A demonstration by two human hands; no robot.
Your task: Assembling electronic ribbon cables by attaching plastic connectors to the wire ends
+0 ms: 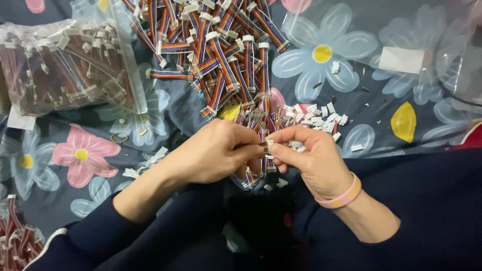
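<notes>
Item, centre of view: left hand (213, 153), palm turned down, fingers curled inward, thumb and forefinger pinched together on the end of a short ribbon cable (262, 138) of many-coloured wires. Right hand (311, 158) facing it, wrist cocked upward, thumb and forefinger closed on a small white connector (270, 144) that meets the same cable end; the fingertips of the two hands almost touch. Both forearms in dark blue sleeves, entering from the bottom edge; pink wristband (344, 196) on the right wrist. Just below the hands, a small cluster of cables, partly hidden by them (their number cannot be told). Directly above the hands, a large loose heap of finished rainbow cables (221, 50) with white ends. To the right of that heap, near the right hand, a scatter of loose white connectors (316, 116). Upper left, a clear plastic bag (65, 65) stuffed with brownish wires. Ground: dark blue cloth (371, 105) printed with flowers.
</notes>
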